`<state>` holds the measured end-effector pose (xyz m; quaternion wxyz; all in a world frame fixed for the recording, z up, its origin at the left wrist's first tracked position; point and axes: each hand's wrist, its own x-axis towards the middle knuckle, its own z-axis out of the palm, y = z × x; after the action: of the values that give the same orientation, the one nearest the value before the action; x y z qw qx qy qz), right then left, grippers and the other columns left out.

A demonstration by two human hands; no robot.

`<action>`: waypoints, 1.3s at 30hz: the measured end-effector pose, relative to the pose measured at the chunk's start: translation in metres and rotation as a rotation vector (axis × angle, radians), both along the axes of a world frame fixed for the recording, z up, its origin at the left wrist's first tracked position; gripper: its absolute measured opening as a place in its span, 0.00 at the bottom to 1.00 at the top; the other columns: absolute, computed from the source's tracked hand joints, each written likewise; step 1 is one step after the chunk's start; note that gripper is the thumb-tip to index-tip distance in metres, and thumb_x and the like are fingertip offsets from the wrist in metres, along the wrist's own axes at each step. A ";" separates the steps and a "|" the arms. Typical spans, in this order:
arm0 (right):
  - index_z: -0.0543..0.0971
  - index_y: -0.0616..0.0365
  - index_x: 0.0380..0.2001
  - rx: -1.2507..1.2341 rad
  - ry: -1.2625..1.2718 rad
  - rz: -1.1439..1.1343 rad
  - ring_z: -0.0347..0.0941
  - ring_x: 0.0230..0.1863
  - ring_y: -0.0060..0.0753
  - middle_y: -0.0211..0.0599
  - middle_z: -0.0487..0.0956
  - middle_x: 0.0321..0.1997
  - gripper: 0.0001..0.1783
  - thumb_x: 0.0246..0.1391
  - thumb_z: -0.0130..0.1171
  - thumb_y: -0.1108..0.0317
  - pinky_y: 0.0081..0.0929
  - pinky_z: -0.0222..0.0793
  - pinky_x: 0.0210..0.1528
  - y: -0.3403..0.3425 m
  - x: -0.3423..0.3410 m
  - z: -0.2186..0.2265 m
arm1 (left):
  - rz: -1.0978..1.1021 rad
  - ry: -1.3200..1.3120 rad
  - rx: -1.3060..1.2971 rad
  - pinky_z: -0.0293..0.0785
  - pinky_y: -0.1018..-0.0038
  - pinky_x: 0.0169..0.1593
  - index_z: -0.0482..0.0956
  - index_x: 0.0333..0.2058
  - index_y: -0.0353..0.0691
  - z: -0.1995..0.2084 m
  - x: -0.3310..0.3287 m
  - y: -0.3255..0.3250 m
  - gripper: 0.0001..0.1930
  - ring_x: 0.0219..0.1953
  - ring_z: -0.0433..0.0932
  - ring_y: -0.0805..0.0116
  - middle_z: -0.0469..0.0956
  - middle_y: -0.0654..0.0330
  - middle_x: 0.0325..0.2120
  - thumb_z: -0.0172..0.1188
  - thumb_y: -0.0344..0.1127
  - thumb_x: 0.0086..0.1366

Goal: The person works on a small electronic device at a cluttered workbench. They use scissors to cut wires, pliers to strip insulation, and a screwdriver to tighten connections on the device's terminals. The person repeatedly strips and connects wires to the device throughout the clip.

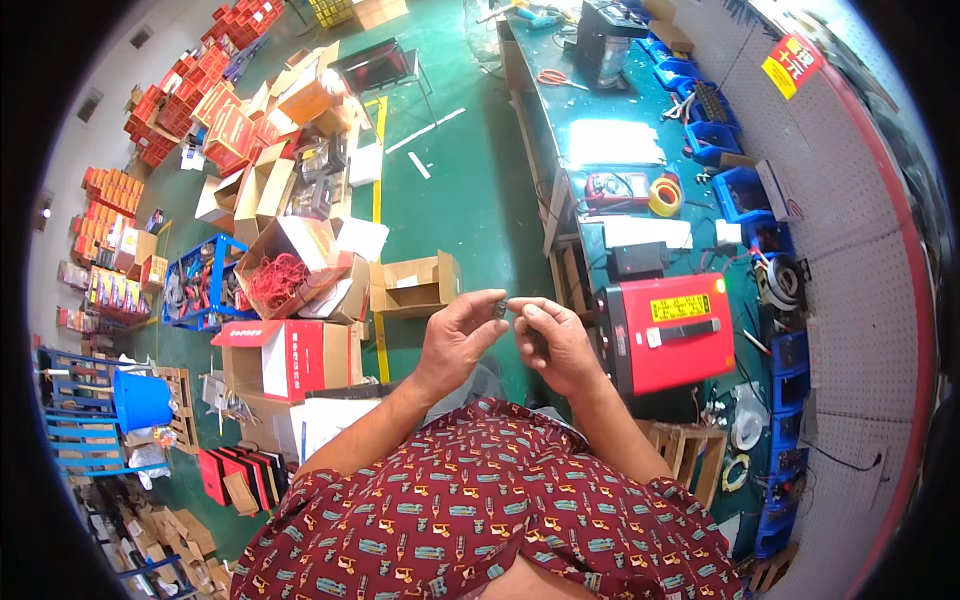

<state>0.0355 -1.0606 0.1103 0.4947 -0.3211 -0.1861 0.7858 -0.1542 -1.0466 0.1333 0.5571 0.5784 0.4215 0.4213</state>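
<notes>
Both of my hands are raised close together in front of my chest. My left hand (458, 340) pinches a small dark piece (501, 310) between thumb and fingertips; it is too small to name. Thumb and forefinger of my right hand (550, 340) are pressed together at the right side of that piece, with the other fingers curled in. Whether the right fingertips grip the piece or only touch it, I cannot tell. To the right of my right hand, a red and black box-shaped device (668, 370) with a top handle stands on the green bench (590, 245).
Blue parts bins (740, 192) line the bench's wall side. A roll of yellow tape (665, 197), a red meter (617, 188) and red-handled scissors (562, 78) lie farther along. At left are open cardboard boxes (415, 285), a blue crate (207, 285) and a blue bucket (142, 400).
</notes>
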 end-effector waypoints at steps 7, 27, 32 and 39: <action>0.79 0.59 0.46 -0.030 0.005 -0.029 0.71 0.24 0.16 0.27 0.78 0.30 0.14 0.67 0.60 0.59 0.13 0.60 0.18 0.147 -0.030 -0.028 | -0.149 0.020 -0.068 0.66 0.85 0.30 0.76 0.61 0.35 -0.023 -0.018 0.161 0.21 0.29 0.67 0.86 0.78 0.70 0.33 0.59 0.39 0.75; 0.78 0.56 0.42 -0.411 -0.281 -0.771 0.71 0.21 0.23 0.30 0.77 0.28 0.09 0.56 0.59 0.73 0.23 0.64 0.16 0.561 0.157 -0.169 | -0.258 -0.305 -0.761 0.77 0.77 0.37 0.77 0.52 0.35 -0.030 0.006 0.578 0.14 0.32 0.75 0.75 0.78 0.62 0.33 0.58 0.34 0.71; 0.72 0.56 0.54 -0.492 -0.498 -1.061 0.71 0.22 0.27 0.36 0.76 0.30 0.21 0.56 0.57 0.77 0.29 0.70 0.19 0.626 0.284 -0.240 | -0.304 -0.227 -0.751 0.81 0.78 0.37 0.76 0.47 0.37 -0.033 0.030 0.667 0.09 0.32 0.80 0.74 0.80 0.59 0.34 0.58 0.33 0.72; 0.67 0.62 0.68 -0.408 -2.143 -1.244 0.80 0.44 0.30 0.44 0.81 0.55 0.39 0.51 0.65 0.72 0.24 0.76 0.46 0.615 0.370 -0.235 | -0.478 -0.066 -0.908 0.85 0.78 0.38 0.75 0.47 0.36 -0.053 0.082 0.776 0.09 0.33 0.82 0.74 0.83 0.57 0.35 0.57 0.32 0.74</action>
<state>0.4057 -0.4453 -0.1242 0.3230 -0.9011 -0.1863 -0.2212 -0.0718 -0.2704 0.0805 0.8458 0.3445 0.4003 0.0746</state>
